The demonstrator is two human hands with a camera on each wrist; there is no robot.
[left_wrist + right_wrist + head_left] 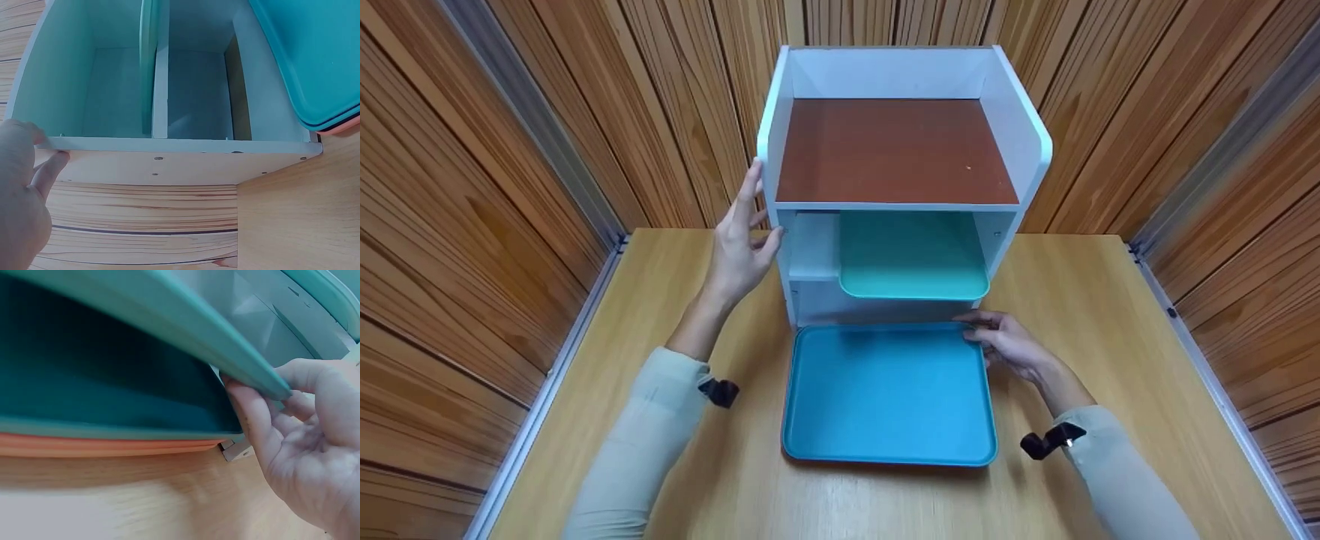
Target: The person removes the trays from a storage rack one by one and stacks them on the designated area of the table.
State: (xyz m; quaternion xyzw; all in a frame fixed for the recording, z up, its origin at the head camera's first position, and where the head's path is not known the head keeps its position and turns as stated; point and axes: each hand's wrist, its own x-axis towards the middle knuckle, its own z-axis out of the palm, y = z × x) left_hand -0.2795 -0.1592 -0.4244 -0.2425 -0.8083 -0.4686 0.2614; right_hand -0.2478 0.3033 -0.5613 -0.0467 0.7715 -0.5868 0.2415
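Fingers of the right hand point(1011, 346) pinch the far right corner of the flat blue plastic tray point(889, 394) lying on the wooden desk point(1110, 315) before the white shelf unit point(900, 187), which the released left hand point(741, 240) steadies, so sliding it in likely needs a level push.

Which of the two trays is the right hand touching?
The right hand touches the darker blue tray lying on the table, at its far right corner. The lighter teal tray sits untouched inside the shelf.

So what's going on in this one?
A person steadies a white shelf unit on a wooden table, the left hand resting against its left side. The right hand grips the far right corner of a blue tray lying in front of the unit. A lighter teal tray sits on the middle shelf.
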